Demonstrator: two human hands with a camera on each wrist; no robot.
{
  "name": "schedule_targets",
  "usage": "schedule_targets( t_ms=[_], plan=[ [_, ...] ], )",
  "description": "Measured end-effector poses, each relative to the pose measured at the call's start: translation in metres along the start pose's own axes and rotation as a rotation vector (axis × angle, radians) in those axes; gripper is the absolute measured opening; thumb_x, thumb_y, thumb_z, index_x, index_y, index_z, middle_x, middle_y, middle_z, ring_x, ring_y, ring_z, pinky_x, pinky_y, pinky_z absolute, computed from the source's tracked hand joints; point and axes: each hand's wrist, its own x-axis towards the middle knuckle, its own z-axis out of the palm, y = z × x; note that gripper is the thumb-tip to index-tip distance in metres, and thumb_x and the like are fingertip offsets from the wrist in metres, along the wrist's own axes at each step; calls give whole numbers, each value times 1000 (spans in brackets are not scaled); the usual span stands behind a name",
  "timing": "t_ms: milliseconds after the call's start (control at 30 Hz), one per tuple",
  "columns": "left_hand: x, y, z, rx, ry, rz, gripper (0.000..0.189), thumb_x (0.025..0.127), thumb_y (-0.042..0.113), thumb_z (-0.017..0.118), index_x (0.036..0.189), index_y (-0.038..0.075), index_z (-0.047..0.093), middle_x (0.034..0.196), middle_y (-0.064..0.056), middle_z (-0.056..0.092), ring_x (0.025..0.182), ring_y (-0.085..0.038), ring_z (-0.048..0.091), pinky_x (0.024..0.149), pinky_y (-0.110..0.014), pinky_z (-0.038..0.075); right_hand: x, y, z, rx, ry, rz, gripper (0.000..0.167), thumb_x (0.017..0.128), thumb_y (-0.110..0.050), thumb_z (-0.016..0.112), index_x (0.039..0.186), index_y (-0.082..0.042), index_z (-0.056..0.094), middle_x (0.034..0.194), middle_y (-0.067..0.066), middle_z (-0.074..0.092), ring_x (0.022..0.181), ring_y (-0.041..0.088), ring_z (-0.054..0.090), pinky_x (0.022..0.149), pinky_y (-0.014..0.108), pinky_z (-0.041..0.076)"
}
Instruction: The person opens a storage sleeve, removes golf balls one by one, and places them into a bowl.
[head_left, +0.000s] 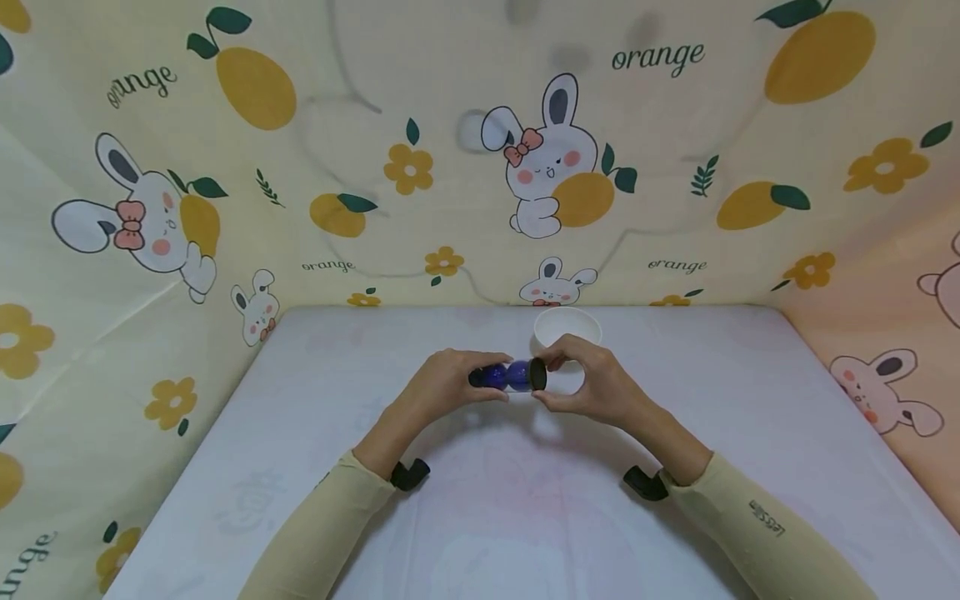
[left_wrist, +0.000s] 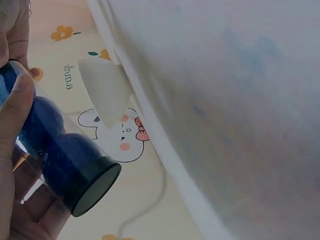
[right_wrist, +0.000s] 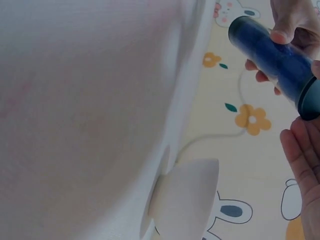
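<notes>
A clear tube of blue balls (head_left: 517, 375) lies sideways above the table, with a dark cap at each end. My left hand (head_left: 450, 379) grips its left part, thumb on one side and fingers on the other. In the left wrist view, round blue balls (left_wrist: 75, 157) show through the clear wall. My right hand (head_left: 600, 387) pinches the rim of the right-end cap (head_left: 538, 375) between thumb and forefinger. The other fingers of that hand (right_wrist: 307, 155) stretch out past the tube in the right wrist view.
A white bowl (head_left: 566, 322) stands on the table near its back edge, partly behind my right hand. The white-covered table (head_left: 525, 517) meets a printed cloth backdrop (head_left: 450, 208) with rabbits and oranges. Dark wrist mounts (head_left: 411, 475) stick out from both sleeves.
</notes>
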Motion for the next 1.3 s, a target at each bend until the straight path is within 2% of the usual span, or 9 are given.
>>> schedule_targets(
  t_ms=[267,433,600,733,867,967,1167,1300],
  plan=[
    [0,0,-3,-55,-32,-3,58,89,42,88,141,19,73,129,-4,78,110,-19,76,95,-40,61,0,0,-2,26,-16,-7,49,74,-11,98,116,-10,73,105,-5,72,93,15,70,86,23,59],
    [-1,0,-5,-65,-43,10,61,89,42,88,143,19,71,129,-5,77,110,-20,75,97,-42,60,1,0,-4,44,-33,-17,48,74,-12,98,116,-11,73,103,-7,72,94,9,68,86,19,57],
    [-2,0,-4,-84,-52,17,62,89,40,89,144,18,71,128,-5,78,107,-20,74,94,-42,60,1,1,-5,68,-36,-40,47,74,-11,97,115,-12,74,103,-7,73,94,9,68,86,19,57],
    [-2,-3,-2,-76,-55,38,62,89,40,88,144,18,71,130,-4,77,109,-20,74,95,-41,60,0,3,-6,107,-39,-45,47,74,-5,95,116,-13,75,104,-5,74,92,15,71,87,20,58],
    [-4,-7,-2,-68,-43,54,60,87,40,90,141,18,73,127,-3,78,107,-19,75,95,-39,60,-1,4,-6,147,-57,-49,51,76,2,91,122,-10,75,108,-2,76,94,20,74,89,27,61],
    [-3,-6,-5,-77,-36,61,60,88,41,89,140,16,73,125,-5,79,105,-19,76,94,-39,61,-1,3,-8,172,-56,-40,52,77,3,90,125,-9,74,109,-1,76,96,18,74,89,33,63],
    [-1,-4,-3,-92,-36,28,62,88,43,89,140,15,73,127,-6,78,111,-20,76,97,-39,61,0,3,-8,190,-69,9,50,79,1,90,126,-9,73,110,-2,74,100,15,73,94,28,61],
    [-1,-4,-3,-88,-31,28,62,87,42,90,140,15,73,128,-6,78,112,-22,76,97,-40,61,0,3,-8,178,-68,10,50,80,-2,91,126,-10,73,111,-4,73,101,14,73,95,28,61]
  ],
)
